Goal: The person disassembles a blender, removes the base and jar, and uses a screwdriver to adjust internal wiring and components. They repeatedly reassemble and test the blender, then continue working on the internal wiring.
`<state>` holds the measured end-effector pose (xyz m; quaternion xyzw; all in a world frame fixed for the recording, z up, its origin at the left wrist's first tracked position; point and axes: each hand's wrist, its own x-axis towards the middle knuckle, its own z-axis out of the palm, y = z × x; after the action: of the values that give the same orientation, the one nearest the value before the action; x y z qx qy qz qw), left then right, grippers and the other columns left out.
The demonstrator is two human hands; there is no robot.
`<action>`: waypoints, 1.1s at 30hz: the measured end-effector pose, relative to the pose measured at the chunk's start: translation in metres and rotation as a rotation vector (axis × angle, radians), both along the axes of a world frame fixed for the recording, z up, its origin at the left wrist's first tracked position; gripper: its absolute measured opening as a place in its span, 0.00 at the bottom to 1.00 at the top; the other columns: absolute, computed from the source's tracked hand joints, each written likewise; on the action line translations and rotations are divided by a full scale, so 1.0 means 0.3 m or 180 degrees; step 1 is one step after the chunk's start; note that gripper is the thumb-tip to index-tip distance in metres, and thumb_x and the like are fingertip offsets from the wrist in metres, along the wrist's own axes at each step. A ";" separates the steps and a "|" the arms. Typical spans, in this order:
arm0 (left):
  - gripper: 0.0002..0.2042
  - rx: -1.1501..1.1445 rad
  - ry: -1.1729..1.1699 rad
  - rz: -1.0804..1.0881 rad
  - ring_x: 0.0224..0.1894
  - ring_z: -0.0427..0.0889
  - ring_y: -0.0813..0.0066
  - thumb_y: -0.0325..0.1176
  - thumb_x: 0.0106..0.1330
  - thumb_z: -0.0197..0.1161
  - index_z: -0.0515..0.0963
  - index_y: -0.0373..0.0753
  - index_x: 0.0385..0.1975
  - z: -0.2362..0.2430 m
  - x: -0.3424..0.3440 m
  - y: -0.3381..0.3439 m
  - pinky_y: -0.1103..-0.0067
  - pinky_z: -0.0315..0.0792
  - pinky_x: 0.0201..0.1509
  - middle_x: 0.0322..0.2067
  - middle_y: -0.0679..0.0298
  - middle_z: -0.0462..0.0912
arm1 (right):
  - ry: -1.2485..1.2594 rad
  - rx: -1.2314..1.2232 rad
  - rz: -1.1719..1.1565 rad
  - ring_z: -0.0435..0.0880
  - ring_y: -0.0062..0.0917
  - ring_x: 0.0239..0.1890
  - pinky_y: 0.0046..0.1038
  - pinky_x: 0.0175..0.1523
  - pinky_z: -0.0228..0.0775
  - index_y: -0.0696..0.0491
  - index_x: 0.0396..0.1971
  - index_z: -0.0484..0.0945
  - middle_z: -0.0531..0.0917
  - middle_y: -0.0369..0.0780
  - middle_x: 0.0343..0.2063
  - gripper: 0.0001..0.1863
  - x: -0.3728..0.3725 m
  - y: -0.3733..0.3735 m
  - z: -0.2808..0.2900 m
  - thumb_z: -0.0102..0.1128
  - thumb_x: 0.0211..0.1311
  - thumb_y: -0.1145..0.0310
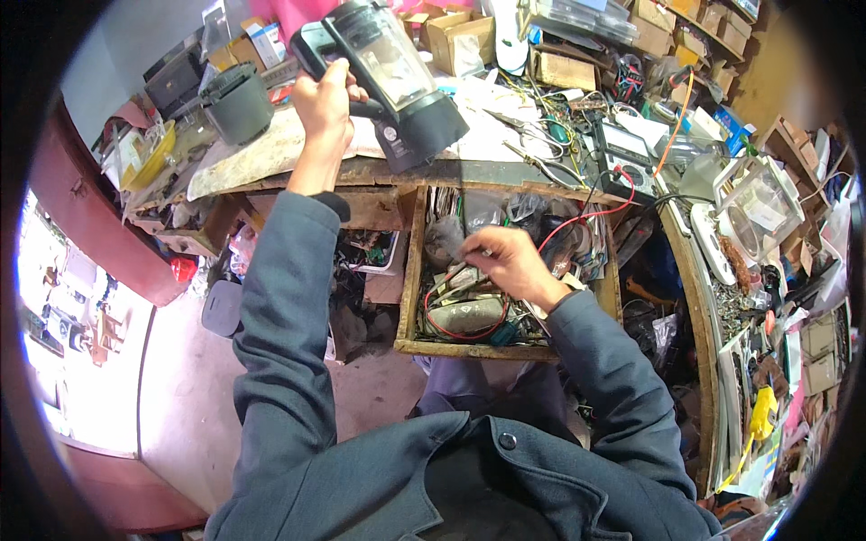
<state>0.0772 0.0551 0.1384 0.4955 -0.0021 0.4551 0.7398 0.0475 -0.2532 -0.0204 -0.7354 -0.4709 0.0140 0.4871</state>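
My left hand (327, 108) is wrapped round the handle of a black blender jug (406, 72) with a clear wall, held tilted over the bench's front edge (424, 169). My right hand (496, 257) is inside the open wooden drawer (406, 311), fingers pinched on something small I cannot make out. Beneath it lie assorted tools, loose parts, a red cable (591, 216), a pale grey oblong item (465, 314) and plastic bags. A black cylindrical container (236, 104) stands on the bench left of the jug.
Pliers (532, 162), a multimeter (622, 153) with leads, cardboard boxes (456, 41) and tangled wires crowd the bench. A cluttered side bench (749, 298) runs along my right, holding a clear plastic jug and boxes. A yellow tray (149, 158) sits far left, above a bright doorway.
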 end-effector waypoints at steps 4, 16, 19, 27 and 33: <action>0.07 0.0079 -0.0019 -0.0012 0.18 0.72 0.79 0.23 0.70 0.64 0.72 0.40 0.33 -0.018 -0.042 -0.015 0.74 0.74 0.25 0.23 0.66 0.75 | -0.0136 0.0340 -0.0766 0.87 0.24 0.38 0.28 0.47 0.80 0.59 0.45 0.85 0.89 0.41 0.34 0.12 0.124 -0.031 0.155 0.63 0.62 0.77; 0.07 0.0063 -0.0218 0.0139 0.17 0.72 0.78 0.24 0.72 0.62 0.71 0.40 0.43 -0.067 -0.082 -0.056 0.73 0.73 0.23 0.22 0.66 0.74 | -0.0201 0.0221 -0.1861 0.90 0.29 0.46 0.30 0.53 0.80 0.55 0.58 0.83 0.90 0.46 0.45 0.22 0.450 -0.089 0.330 0.65 0.64 0.66; 0.06 0.0085 -0.0268 0.0134 0.18 0.70 0.79 0.23 0.72 0.62 0.72 0.41 0.41 -0.068 -0.097 -0.062 0.74 0.73 0.24 0.22 0.67 0.74 | 0.0080 0.0318 -0.1653 0.85 0.23 0.37 0.26 0.46 0.77 0.56 0.51 0.86 0.89 0.42 0.37 0.18 0.315 -0.091 0.279 0.63 0.62 0.69; 0.03 0.0272 -0.0453 0.0195 0.18 0.70 0.78 0.23 0.74 0.61 0.75 0.38 0.42 -0.104 -0.133 -0.122 0.73 0.72 0.25 0.21 0.67 0.73 | 0.0136 0.0045 -0.1256 0.80 0.13 0.31 0.20 0.37 0.74 0.58 0.48 0.86 0.86 0.33 0.32 0.11 0.053 -0.192 0.045 0.63 0.67 0.78; 0.04 0.0355 -0.0584 0.0328 0.15 0.69 0.78 0.23 0.74 0.61 0.73 0.37 0.41 -0.130 -0.178 -0.212 0.73 0.71 0.23 0.21 0.67 0.73 | 0.0857 -0.0035 -0.1141 0.85 0.19 0.34 0.25 0.43 0.78 0.60 0.45 0.86 0.89 0.40 0.32 0.10 -0.024 -0.251 -0.063 0.63 0.66 0.76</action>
<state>0.0238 -0.0085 0.0995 0.4916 -0.0696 0.5351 0.6835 0.0402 -0.3285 -0.0392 -0.8014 -0.2633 0.0279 0.5363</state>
